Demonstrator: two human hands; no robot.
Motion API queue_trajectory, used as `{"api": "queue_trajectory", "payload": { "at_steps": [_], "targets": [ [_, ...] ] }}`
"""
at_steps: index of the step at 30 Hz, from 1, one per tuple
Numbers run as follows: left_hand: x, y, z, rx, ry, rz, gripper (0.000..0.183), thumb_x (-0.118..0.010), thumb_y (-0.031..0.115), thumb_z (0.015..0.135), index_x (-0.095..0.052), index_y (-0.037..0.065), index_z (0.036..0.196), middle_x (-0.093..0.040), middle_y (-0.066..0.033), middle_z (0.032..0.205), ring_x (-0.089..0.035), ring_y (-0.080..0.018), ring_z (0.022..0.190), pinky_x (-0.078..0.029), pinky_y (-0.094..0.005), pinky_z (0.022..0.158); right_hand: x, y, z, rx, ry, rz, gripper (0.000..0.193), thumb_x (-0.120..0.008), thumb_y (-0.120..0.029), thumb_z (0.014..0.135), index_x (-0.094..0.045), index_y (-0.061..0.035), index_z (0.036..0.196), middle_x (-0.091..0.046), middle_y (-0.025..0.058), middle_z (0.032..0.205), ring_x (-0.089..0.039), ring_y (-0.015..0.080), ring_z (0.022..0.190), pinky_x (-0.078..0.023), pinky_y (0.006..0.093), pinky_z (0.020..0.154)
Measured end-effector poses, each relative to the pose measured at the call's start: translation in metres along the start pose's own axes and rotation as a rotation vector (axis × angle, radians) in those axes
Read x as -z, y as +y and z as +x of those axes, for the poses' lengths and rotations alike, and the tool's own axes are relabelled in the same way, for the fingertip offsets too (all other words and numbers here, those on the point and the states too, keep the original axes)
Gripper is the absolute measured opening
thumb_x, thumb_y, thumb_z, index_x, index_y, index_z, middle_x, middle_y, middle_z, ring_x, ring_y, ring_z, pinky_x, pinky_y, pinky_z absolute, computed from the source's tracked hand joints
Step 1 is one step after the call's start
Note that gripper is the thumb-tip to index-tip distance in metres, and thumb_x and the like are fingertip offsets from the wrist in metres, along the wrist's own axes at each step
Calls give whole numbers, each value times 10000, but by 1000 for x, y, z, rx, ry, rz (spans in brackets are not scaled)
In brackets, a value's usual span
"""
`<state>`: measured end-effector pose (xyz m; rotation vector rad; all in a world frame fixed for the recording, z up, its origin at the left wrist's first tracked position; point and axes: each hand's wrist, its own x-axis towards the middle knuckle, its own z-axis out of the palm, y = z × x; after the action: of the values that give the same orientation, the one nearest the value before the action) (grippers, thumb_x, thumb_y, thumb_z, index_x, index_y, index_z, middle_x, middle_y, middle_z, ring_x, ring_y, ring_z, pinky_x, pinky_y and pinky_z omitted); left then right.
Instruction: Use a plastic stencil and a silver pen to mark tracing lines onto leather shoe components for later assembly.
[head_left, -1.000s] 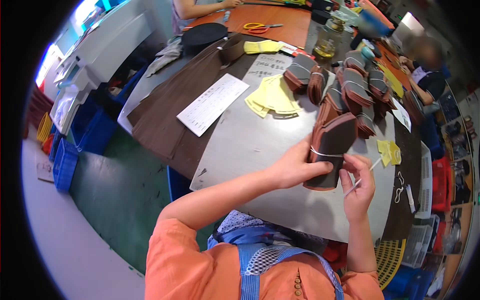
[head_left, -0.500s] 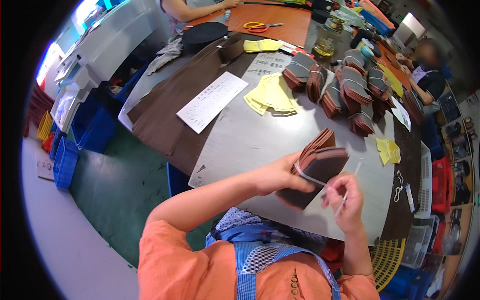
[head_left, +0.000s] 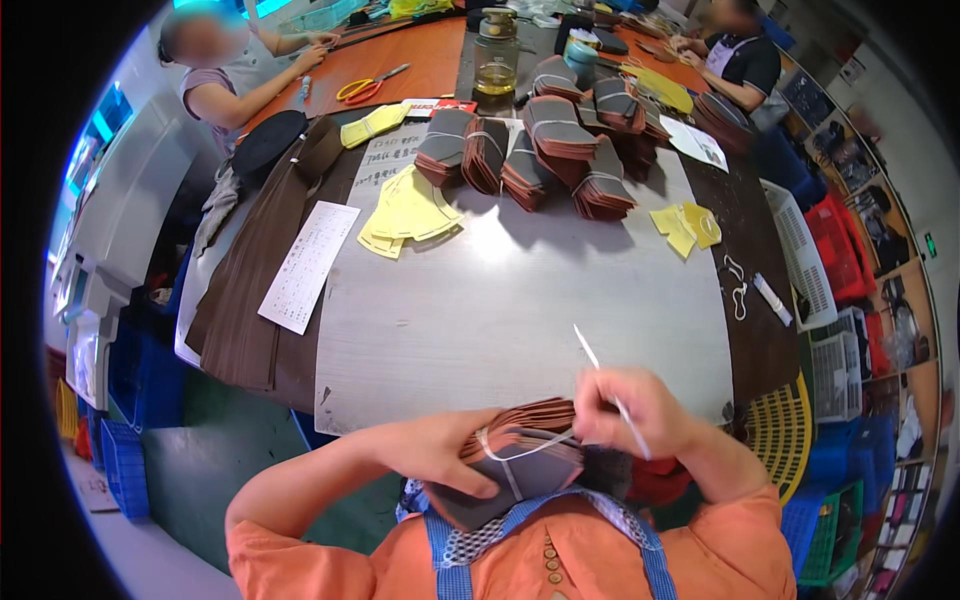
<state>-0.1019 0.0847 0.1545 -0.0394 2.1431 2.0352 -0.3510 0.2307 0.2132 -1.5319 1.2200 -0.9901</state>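
Low at the table's near edge, my left hand [head_left: 435, 452] grips a bundle of stacked cut pieces [head_left: 520, 462], grey-faced with reddish-brown edges. Its thumb lies across the top face. A white string [head_left: 503, 458] runs around the bundle, and one stretch leads to my right hand [head_left: 632, 405]. The right hand is closed, pinching that string beside the bundle's right end. Through the same fist passes a thin white stick-like thing [head_left: 587, 345], its pointed end jutting out beyond the fingers; its exact kind is unclear. The bundle's underside is hidden.
Several similar tied bundles [head_left: 560, 130] are heaped at the table's far middle. Yellow pattern pieces [head_left: 408, 215], a printed white sheet [head_left: 310, 265] and long brown material [head_left: 250, 270] lie to the left. Farther back are scissors [head_left: 370, 85] and a glass jar [head_left: 496, 60]. Two people sit beyond.
My view has swung right. The bundle has come down and closer to my body in the left hand. My right hand has drawn the string out from the bundle to the right.
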Motion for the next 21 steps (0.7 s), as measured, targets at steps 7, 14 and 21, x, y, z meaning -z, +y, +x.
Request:
{"api": "queue_trajectory", "payload": {
  "at_steps": [7,14,21],
  "targets": [
    [-1,24,35,79,-11,-166,769,-851,236,794,-487,-19,1421,-708,-94,1107,-675,-242,1041,-557,-388,929,55,66,17,-128,477,286,237,-672,-304,1030,-641,-74,978,-561,-46,828,-526,58,702,-464,238,642],
    [18,-10,66,44,808,-822,580,-802,141,868,-528,-7,1358,-674,-105,1162,-697,-207,1022,-591,-381,921,130,92,-27,-338,877,-1513,519,-811,-183,846,-664,-114,1339,-647,175,1313,-595,385,1137,-440,469,1028],
    [15,-11,85,-53,724,-681,558,-786,287,945,-535,13,1361,-668,-74,1187,-651,-168,1095,-547,-346,944,-19,65,34,177,367,-876,928,-875,-388,777,-465,59,1479,-522,272,1489,-553,425,1318,-426,469,1137]
  ]
}}
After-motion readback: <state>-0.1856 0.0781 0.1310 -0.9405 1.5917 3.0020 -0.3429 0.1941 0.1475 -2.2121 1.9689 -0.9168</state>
